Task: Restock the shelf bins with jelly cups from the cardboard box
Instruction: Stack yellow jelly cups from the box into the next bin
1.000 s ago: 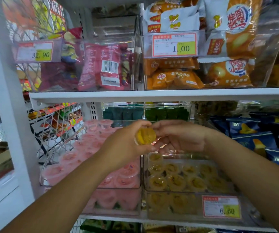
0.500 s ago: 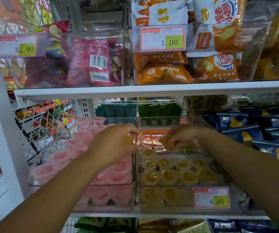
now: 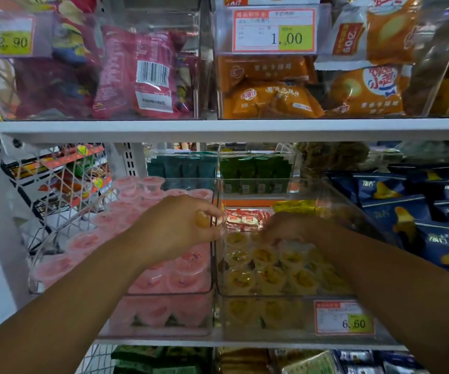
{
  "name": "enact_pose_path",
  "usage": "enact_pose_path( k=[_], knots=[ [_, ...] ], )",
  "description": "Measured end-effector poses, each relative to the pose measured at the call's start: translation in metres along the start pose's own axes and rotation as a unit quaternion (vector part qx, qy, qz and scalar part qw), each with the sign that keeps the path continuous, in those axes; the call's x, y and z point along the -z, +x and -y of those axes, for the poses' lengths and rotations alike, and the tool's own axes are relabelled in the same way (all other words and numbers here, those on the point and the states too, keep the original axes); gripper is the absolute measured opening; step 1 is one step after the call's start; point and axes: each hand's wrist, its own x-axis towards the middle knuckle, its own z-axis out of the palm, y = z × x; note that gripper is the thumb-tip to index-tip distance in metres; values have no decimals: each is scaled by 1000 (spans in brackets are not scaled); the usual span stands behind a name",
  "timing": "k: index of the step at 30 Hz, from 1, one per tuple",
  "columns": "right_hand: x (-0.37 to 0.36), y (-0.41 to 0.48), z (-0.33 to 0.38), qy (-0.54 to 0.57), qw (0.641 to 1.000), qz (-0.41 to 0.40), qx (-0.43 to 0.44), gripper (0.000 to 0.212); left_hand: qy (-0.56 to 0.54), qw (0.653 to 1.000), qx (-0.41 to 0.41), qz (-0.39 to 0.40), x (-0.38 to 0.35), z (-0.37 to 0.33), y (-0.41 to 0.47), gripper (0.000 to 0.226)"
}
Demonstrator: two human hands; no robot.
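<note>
Bin walls (image 3: 213,265) part pink cups (image 3: 185,265) from yellow; left hand (image 3: 174,228) pinches a yellow cup (image 3: 203,220), grip of right hand (image 3: 285,228) unclear.

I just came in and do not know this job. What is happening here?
A person is restocking a shelf. The left hand holds a yellow cup near the wall between the pink bin and the yellow bin. The right hand is low inside the yellow bin, on the cups; its grip is unclear.

The right hand (image 3: 285,229) was blurred over the yellow jelly cups (image 3: 269,278); whether a cup was gripped could not be told.
</note>
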Motion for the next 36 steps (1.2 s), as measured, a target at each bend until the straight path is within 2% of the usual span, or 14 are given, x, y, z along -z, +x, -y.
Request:
enact_pose_path(
  k=[4, 7, 9, 11, 13, 14, 18, 22, 25, 29, 31, 32, 34, 36],
  knots=[
    [-3, -3, 4, -51, 999, -2, 7, 28, 1, 1000, -3, 5, 0, -1, -1, 36],
    [-1, -6, 8, -38, 999, -11, 0, 26, -5, 1000, -2, 4, 1, -3, -2, 40],
    [5, -10, 13, -11, 998, -55, 12, 24, -6, 1000, -9, -5, 2, -7, -2, 51],
    [11, -20, 19, 102, 992, -66, 25, 23, 11, 999, -28, -18, 2, -14, 0, 64],
    [16, -37, 27, 256, 965, -1, 58, 21, 27, 998, -47, -24, 2, -18, 3, 69],
    [17, -47, 32, 297, 951, 36, 77, 20, 23, 998, -55, -23, 2, -19, 5, 69],
    [16, -80, 44, 376, 910, 119, 130, 14, -27, 996, -79, -11, 1, -24, 12, 63],
    [14, -94, 47, 443, 858, 203, 164, 31, -43, 990, -131, 6, -11, -41, 13, 90],
    [12, -96, 44, 471, 840, 211, 166, 30, -42, 990, -137, -3, -23, -47, 16, 101],
    [14, -95, 34, 517, 827, 166, 147, 25, -27, 990, -142, 2, -32, -48, 20, 100],
    [18, -95, 32, 501, 842, 144, 139, 22, -7, 991, -133, 10, -30, -48, 20, 102],
    [21, -94, 29, 477, 862, 114, 128, 18, 11, 992, -123, 16, -27, -44, 21, 103],
    [28, -84, 21, 370, 924, -1, 96, 13, 68, 993, -90, 36, -20, -33, 24, 101],
    [34, -69, 10, 224, 967, -108, 51, 11, 104, 991, -57, 55, -21, -16, 26, 90]
  ],
)
